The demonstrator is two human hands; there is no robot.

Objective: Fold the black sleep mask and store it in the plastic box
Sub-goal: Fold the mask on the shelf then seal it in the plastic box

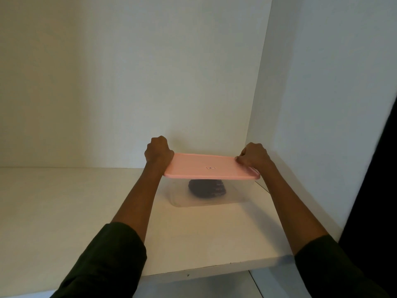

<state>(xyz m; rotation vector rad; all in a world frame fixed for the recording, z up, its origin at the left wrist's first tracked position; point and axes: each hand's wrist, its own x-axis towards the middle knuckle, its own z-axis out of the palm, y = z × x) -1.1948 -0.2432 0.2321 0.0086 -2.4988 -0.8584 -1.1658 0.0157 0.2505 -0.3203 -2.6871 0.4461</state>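
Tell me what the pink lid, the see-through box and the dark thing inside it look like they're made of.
Pink lid: likely plastic, opaque with a matte sheen, thin with a moulded rolled rim.
Box: clear plastic, slightly cloudy; the shelf shows through its walls.
Sleep mask: probably soft fabric, dark and bunched in folds, though the hazy wall blurs its texture.
Left hand and right hand each grip a lid end.

Both your arms reach straight forward, nearly parallel, with dark sleeves (111,261) pushed up to about the elbows and the forearms bare. Your left hand (158,149) is curled into a loose fist, knuckles up, wrist bent slightly down. Your right hand (254,154) is also closed, its fingertips (238,158) pinched together and pointing inward toward the left hand, level with it.
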